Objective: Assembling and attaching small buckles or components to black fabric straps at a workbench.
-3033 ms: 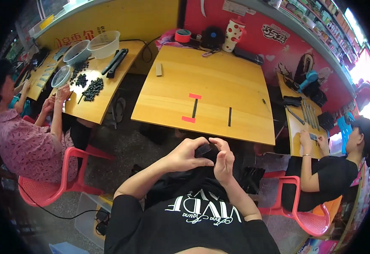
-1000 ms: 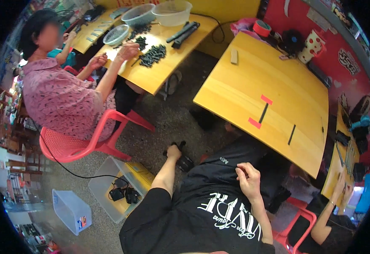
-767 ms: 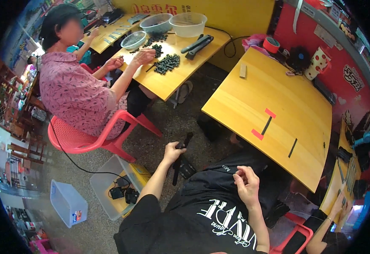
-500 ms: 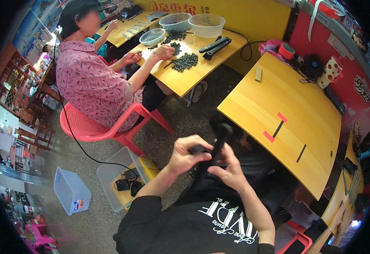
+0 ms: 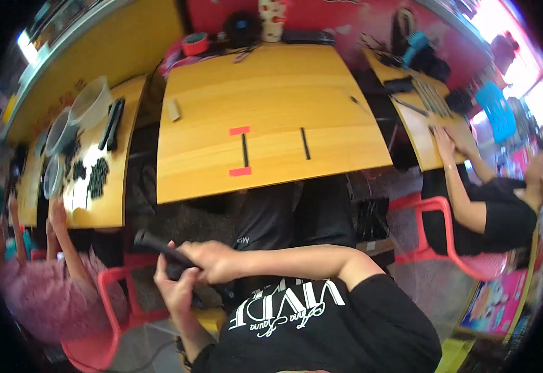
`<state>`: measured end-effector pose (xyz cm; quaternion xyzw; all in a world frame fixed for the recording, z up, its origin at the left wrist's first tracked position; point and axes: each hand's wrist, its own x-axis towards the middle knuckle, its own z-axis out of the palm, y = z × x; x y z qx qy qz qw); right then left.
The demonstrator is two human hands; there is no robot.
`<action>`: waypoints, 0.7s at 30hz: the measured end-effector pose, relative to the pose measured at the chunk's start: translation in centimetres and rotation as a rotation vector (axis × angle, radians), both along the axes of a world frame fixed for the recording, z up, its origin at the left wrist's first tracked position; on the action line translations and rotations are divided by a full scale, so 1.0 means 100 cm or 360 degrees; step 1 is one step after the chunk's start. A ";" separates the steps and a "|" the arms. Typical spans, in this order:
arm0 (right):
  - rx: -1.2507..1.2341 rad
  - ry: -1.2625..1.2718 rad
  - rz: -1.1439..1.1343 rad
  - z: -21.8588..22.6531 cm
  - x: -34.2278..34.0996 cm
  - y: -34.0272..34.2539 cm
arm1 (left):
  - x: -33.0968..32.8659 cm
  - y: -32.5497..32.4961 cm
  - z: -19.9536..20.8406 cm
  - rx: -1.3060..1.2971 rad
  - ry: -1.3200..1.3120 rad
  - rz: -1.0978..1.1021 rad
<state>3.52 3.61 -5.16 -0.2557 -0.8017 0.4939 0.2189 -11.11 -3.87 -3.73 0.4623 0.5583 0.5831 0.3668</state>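
A long black object with a blunt, rounded end is held in front of my torso, pointing to the upper left; its exact kind is unclear. My left hand grips it from below, fingers and thumb bent around its lower part. From the right, my right hand closes on the same part, its fingers partly hidden. Both hands are below the near edge of the yellow table. On that table a thin black strip lies between two red tape pieces, and another black strip lies to its right.
A small beige block, red tape roll and black fan sit on the table. At left, a person works by black parts and clear tubs. At right, another person sits on a red chair.
My view has swung right, bringing the right-hand person into sight. My hands have shifted toward the left with the black object, which now tilts to the upper left.
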 end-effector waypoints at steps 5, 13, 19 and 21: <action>0.0040 -0.0286 0.0272 0.003 0.041 0.008 | -0.024 0.029 -0.078 -0.0398 -0.0661 0.0227; 0.0585 0.0106 -0.1126 0.069 0.205 0.045 | -0.092 0.056 -0.303 -0.1118 -0.0427 0.1031; 0.1466 -0.0621 -0.1925 0.031 0.337 0.159 | -0.062 0.049 -0.279 -0.1306 0.0551 0.0532; 0.1420 -0.0840 -0.2005 0.026 0.357 0.180 | -0.050 0.045 -0.267 -0.1355 0.0905 0.0408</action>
